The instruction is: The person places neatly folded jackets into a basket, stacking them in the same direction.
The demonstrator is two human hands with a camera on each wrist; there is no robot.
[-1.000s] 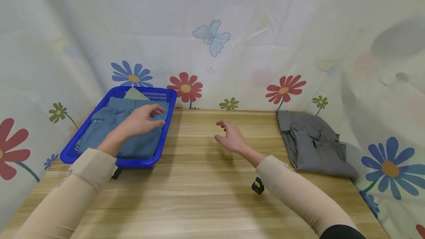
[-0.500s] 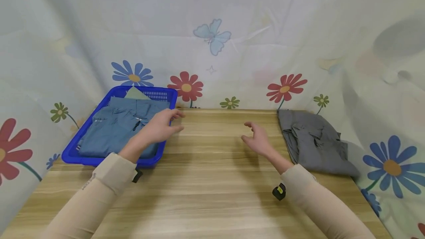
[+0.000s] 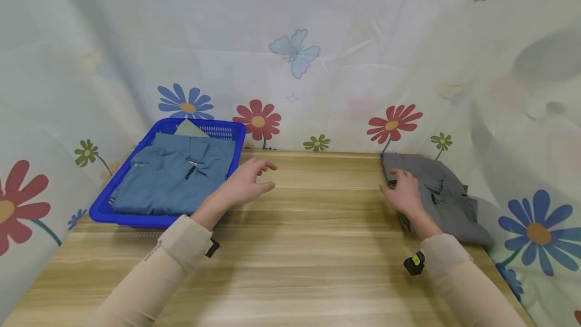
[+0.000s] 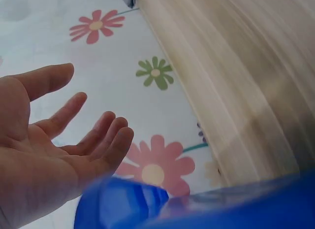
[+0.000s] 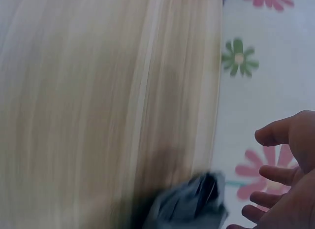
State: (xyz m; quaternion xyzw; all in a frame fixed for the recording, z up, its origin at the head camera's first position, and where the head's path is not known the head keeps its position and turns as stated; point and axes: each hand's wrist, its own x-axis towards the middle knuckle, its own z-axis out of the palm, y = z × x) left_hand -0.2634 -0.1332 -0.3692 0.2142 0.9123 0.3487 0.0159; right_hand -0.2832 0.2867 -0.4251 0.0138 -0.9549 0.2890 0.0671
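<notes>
My left hand [image 3: 245, 184] hovers at the right rim of a blue plastic basket [image 3: 97, 212], holding nothing, its fingers loosely bent. Inside the basket lies a folded blue garment [image 3: 159, 180] with a small dark zipper pull. Over the left edge of a folded dark grey garment [image 3: 454, 211] on the right is my right hand [image 3: 405, 195], also holding nothing. Both hands show with fingers apart in the wrist views: the left hand [image 4: 54, 140] above the blue basket rim [image 4: 123, 204], the right hand [image 5: 290, 184] beside the grey cloth [image 5: 187, 204].
A wooden table [image 3: 308, 266] carries the basket and the grey garment. Behind it hangs a white flowered cloth [image 3: 345, 79], which also closes off both sides. A pale green piece [image 3: 189, 128] pokes out at the back of the basket.
Both hands have moved to the right. The left hand has left its place above the blue garment; the right has crossed from mid-table to the grey garment. Basket and garments stay put.
</notes>
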